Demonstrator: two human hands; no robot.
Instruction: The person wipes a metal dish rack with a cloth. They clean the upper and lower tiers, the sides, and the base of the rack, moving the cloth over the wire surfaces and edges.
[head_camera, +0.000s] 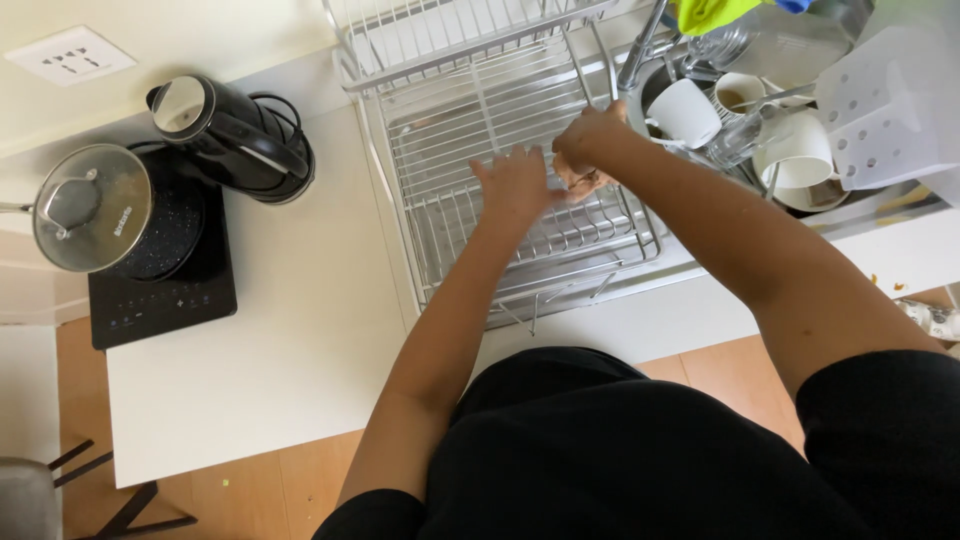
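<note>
Dish rack (450, 215): left hand (515, 185) rests flat, fingers spread, on it; right hand (590, 140) is clenched around a brownish cloth (580, 182).

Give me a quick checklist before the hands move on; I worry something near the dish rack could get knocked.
1. Left hand lies flat on the dish rack, fingers spread: ok.
2. Right hand grips a brownish cloth; how firmly: cannot tell.
3. Lower rack tier holds no dishes: ok.
4. White cups are piled loosely in the sink beside the right forearm: not ok.
5. Black kettle stands well left of both hands: ok.
6. Glass-lidded pan sits on the cooktop; whether it is hot: cannot tell.
</note>
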